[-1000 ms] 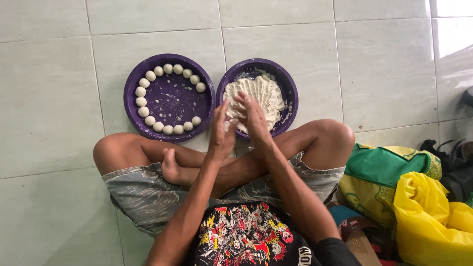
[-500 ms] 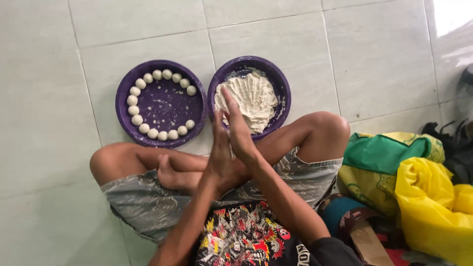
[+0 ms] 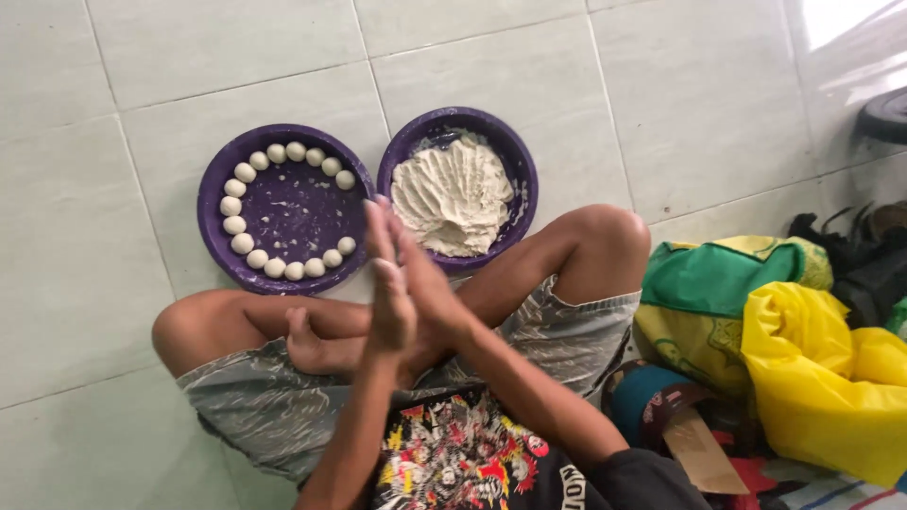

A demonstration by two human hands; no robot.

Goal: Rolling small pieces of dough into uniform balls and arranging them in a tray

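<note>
Now left hand (image 3: 389, 302) presses right hand (image 3: 430, 283) (palms flat).

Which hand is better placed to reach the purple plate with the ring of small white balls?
Left, probably. The palms are pressed together, with the left hand on the side of the purple plate; the right hand is nearer the dough bowl.

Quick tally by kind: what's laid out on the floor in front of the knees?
Purple plates: 2
Small dough balls: 17
Dough mound: 1
Total: 20
</note>
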